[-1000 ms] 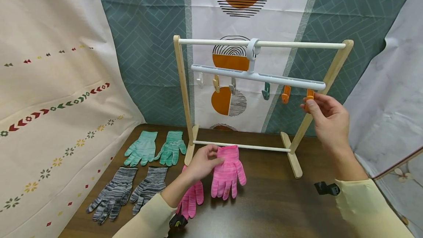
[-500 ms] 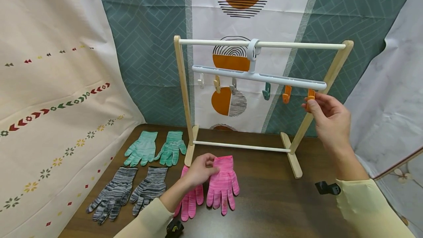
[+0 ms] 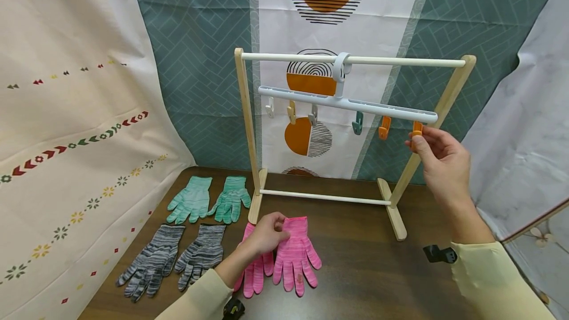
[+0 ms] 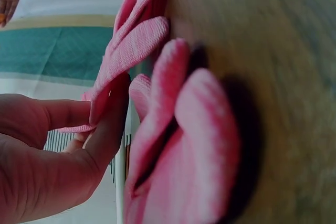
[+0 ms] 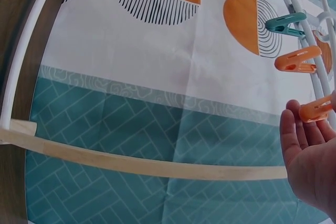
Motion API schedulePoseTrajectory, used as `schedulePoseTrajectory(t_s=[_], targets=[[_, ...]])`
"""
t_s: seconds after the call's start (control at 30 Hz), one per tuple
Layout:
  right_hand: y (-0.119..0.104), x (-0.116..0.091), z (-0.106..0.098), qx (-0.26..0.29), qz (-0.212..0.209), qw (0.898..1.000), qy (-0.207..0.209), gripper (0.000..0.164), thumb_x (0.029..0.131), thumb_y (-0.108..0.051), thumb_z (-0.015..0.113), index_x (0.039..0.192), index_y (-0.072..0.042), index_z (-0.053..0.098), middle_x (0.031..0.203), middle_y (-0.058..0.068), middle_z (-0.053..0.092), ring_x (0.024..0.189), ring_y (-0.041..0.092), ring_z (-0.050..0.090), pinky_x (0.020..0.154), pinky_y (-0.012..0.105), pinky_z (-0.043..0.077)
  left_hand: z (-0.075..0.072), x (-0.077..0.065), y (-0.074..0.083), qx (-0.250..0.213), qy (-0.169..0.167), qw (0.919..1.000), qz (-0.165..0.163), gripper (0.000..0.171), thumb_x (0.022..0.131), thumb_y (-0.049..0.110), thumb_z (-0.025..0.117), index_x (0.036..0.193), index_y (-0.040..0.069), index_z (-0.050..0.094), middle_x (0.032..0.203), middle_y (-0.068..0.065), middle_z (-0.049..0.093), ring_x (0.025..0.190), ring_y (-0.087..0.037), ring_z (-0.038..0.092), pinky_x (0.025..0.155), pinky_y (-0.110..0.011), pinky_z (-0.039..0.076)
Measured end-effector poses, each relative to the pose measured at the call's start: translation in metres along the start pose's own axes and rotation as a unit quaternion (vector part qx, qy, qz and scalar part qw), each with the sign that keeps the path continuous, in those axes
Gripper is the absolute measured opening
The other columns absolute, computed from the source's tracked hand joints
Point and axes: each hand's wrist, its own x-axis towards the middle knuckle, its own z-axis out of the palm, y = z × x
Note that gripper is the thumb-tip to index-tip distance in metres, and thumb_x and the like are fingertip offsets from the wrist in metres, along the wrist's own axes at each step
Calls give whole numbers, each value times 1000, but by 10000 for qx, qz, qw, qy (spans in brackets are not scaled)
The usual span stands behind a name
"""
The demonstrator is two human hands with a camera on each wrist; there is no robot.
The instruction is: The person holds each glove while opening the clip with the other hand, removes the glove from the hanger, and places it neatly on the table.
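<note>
My left hand pinches a pink knit glove by its cuff, between thumb and fingers, low over the table. A second pink glove lies beneath that wrist, partly covered by it; in the left wrist view its fingers fill the foreground. Up at the right end of the pale blue hanger, my right hand grips the outermost orange clip between thumb and fingers. Another orange clip hangs just left of it, with a teal clip further along.
The hanger hooks over the top rail of a wooden rack. Two green gloves and two grey striped gloves lie on the brown table at the left. Patterned cloth hangs behind and on both sides.
My left hand has moved down and slightly left, lowering the pink glove toward the table beside the other one. The right hand stays on the orange clip, almost still.
</note>
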Motion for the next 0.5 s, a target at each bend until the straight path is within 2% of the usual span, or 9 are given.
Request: schedulePoseTrajectory(t_s=[0.2,0.5], targets=[[1,-1,0,192,79,9998,-75,32,102,-9,72,132,3,69,110,5,76,95,16,75,90,16,55,0,0,-5,40,-120,9999,-76,25,92,-5,74,114,-7,63,91,-8,72,80,-16,65,70,-32,54],[2,0,1,588,11,9982,-90,33,101,-4,72,132,5,69,111,6,76,94,14,76,89,17,55,1,-1,-4,-35,-256,9994,-227,24,90,-8,71,112,-7,62,86,-8,71,74,-16,66,62,-28,55]])
